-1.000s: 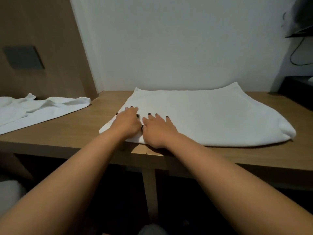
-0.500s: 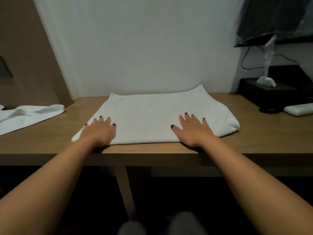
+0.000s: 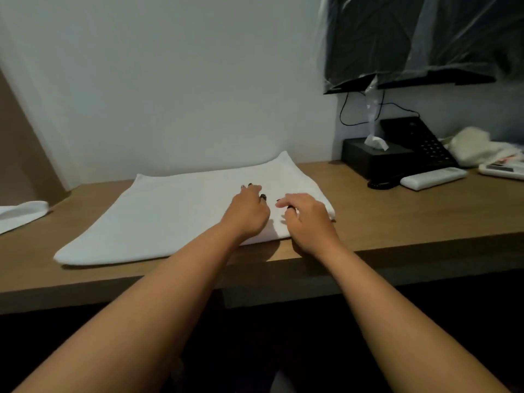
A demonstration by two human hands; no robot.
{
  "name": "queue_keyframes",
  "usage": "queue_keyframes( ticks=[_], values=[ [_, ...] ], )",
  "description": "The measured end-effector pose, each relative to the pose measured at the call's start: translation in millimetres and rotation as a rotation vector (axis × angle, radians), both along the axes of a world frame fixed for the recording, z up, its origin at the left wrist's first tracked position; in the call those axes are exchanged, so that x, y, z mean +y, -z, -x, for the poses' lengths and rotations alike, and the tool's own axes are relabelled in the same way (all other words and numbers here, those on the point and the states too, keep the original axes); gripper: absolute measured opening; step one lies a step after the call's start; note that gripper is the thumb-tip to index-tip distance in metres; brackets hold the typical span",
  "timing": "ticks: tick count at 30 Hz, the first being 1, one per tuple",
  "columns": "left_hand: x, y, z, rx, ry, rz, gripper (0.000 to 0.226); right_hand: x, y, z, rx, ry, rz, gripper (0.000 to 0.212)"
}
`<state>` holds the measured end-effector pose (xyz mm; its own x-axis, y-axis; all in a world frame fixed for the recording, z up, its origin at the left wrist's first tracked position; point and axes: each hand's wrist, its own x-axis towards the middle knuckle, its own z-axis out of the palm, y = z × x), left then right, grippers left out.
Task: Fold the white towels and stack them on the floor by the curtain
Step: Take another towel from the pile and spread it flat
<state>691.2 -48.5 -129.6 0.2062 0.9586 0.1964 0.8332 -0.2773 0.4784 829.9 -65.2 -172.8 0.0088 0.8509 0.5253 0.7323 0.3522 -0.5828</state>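
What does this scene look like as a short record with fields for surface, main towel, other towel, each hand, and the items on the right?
surface: wooden desk against a white wall
main towel: white towel spread flat on the desk
other towel: second white towel at the left edge, partly out of view
left hand: left hand on the towel's right part, fingers loosely bent
right hand: right hand near the towel's right edge, fingers curled
right side: black tissue box, black phone, white remote

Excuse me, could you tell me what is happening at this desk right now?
A person is folding a white towel laid flat on the wooden desk. Both hands, left and right, rest on its right end, close together. A second towel lies at the desk's left edge. Nothing is stacked yet.
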Motion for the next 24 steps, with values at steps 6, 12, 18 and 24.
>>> queue_keyframes(
  ticks=[6,12,18,24],
  values=[
    [7.3,31.9,-53.1,0.223,0.046,0.002,0.049,0.1,7.3,-68.9,0.526,0.363,0.160,0.012],
    [12.3,48.0,-53.1,0.413,0.035,0.029,0.057,9.0,4.8,-88.5,0.542,0.103,0.331,0.027],
    [12.8,48.9,-53.1,0.421,0.030,0.008,0.057,7.0,2.1,-92.9,0.317,0.079,0.351,0.016],
    [11.3,47.9,-52.7,0.411,0.038,0.012,0.057,3.5,-7.3,-104.2,0.444,-0.019,0.398,0.010]
  ],
)
